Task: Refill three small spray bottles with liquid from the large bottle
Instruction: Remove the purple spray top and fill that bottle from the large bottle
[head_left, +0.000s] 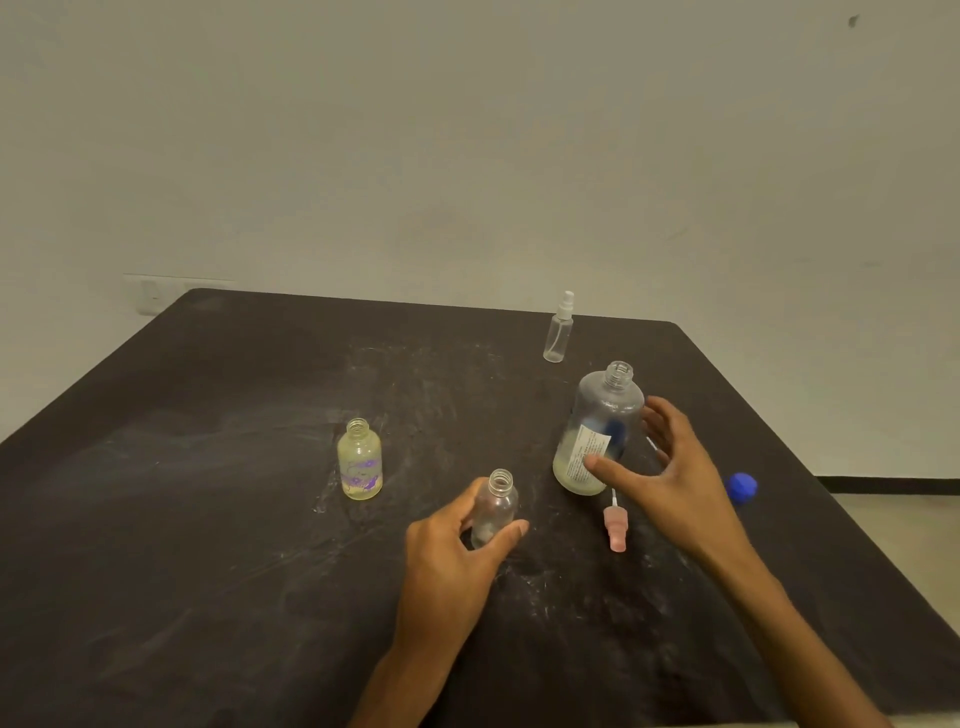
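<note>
Three small bottles are standing on the scuffed black table (208, 519). The left hand (457, 551) is gripping an uncapped clear small bottle (496, 506). The right hand (670, 467), fingers spread, is touching the large frosted open bottle (597, 431), liquid low inside. An uncapped yellowish bottle with purple print (360, 462) is standing left; a clear capped spray bottle (559, 330) far back. A pink spray head (616, 527) and blue cap (743, 487) are lying nearby.

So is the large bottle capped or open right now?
Open. The large bottle shows a bare threaded neck, and a blue cap lies apart on the table.
</note>
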